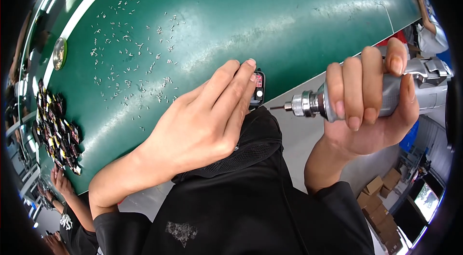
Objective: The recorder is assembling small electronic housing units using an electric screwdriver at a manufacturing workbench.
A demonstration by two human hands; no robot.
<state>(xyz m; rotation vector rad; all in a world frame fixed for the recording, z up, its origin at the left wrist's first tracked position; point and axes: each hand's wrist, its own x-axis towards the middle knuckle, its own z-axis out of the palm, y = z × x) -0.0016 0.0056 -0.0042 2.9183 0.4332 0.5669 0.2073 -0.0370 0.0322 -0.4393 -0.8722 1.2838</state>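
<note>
My left hand (207, 110) lies at the near edge of the green table, its fingers held together over the left side of a small black watch-shaped device (260, 92). A red patch and a round white spot show on the device; my fingers hide the rest of it, and my thumb is out of sight. In my right hand (369, 96) is a silver electric screwdriver (390, 93), gripped round its body. Its thin dark bit points left, toward the device, and stays apart from it.
Many tiny silver pins or screws (140, 52) lie scattered across the green table (231, 9). A heap of small black pieces (58, 129) and a round dish (59, 53) stand at the left. Another person's hand (61, 182) is near the heap. Cardboard boxes (381, 207) are at lower right.
</note>
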